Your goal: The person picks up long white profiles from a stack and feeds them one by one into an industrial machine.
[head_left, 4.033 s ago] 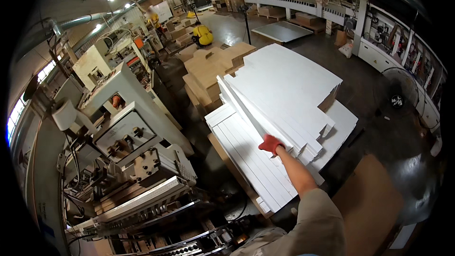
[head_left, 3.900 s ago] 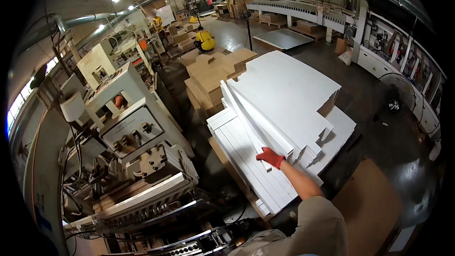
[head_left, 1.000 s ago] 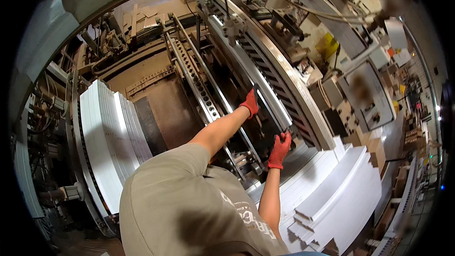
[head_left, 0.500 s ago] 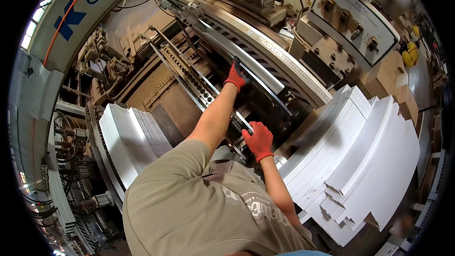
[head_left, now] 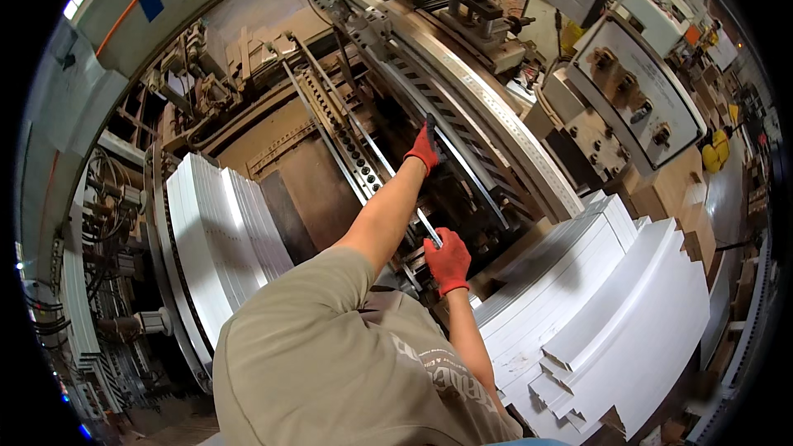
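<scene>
My left hand [head_left: 424,147], in a red glove with dark fingers, reaches over the middle of a machine bed. One dark finger points up and away, beside a long metal bar [head_left: 475,180]. The other fingers blend into the dark gap, so I cannot tell whether they grip anything. Nearer to me, my right hand [head_left: 448,263], in a red glove, is closed round the near end of a narrow pale strip [head_left: 426,223]. That strip runs up and left under my left forearm, in line with the machine's rails [head_left: 330,153].
White panels are stacked on the left [head_left: 206,235] and in a larger, uneven pile on the right [head_left: 595,306]. A control panel [head_left: 636,95] with several knobs stands at the far right. A curved ruled rail [head_left: 504,103] bounds the bed's far side. Cardboard boxes [head_left: 673,198] lie beyond.
The view has shifted, and the machine sits a little lower and further right in it. The wide, bright bar beyond my left hand now looks darker and narrower. Both hands keep nearly the same places.
</scene>
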The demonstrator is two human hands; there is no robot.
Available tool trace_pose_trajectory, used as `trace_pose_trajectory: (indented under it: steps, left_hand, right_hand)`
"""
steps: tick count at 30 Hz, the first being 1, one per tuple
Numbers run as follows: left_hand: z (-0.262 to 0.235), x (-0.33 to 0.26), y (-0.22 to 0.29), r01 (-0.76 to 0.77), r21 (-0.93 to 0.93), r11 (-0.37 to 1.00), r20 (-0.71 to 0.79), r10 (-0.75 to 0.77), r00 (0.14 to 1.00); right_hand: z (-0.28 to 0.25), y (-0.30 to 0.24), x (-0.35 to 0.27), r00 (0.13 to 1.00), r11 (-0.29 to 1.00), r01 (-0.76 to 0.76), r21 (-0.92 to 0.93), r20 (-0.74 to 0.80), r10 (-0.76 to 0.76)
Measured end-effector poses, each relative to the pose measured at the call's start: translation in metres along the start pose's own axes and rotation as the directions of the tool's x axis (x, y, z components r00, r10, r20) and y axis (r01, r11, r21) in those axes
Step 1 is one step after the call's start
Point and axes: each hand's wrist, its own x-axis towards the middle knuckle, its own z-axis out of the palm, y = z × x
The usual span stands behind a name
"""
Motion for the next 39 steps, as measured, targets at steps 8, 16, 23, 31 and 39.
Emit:
trace_pose_trajectory:
  steps: [8,16,23,31,39]
  left_hand:
    - [-0.017,0.013,0.001,0.163,0.042,0.986,-0.058,-0.161,0.985]
    - [-0.026,0.003,0.011,0.186,0.053,0.981,0.193,-0.193,0.962]
    - [-0.029,0.006,0.013,0.267,0.017,0.964,0.216,-0.264,0.94]
    - [-0.03,0.017,0.009,0.255,0.114,0.96,0.205,-0.274,0.94]
    - [-0.028,0.016,0.006,0.231,0.022,0.973,0.188,-0.23,0.955]
  right_hand:
    - [0.005,-0.005,-0.002,0.998,0.997,-0.059,-0.049,-0.01,0.058]
    - [0.012,-0.011,0.003,0.996,0.989,-0.09,-0.12,-0.006,0.09]
    - [0.015,-0.017,0.007,0.994,0.988,-0.105,-0.115,-0.012,0.105]
    - [0.017,-0.027,0.007,0.992,0.973,-0.112,-0.204,-0.088,0.095]
    - [0.017,-0.022,0.005,0.983,0.97,-0.143,-0.199,-0.143,0.116]
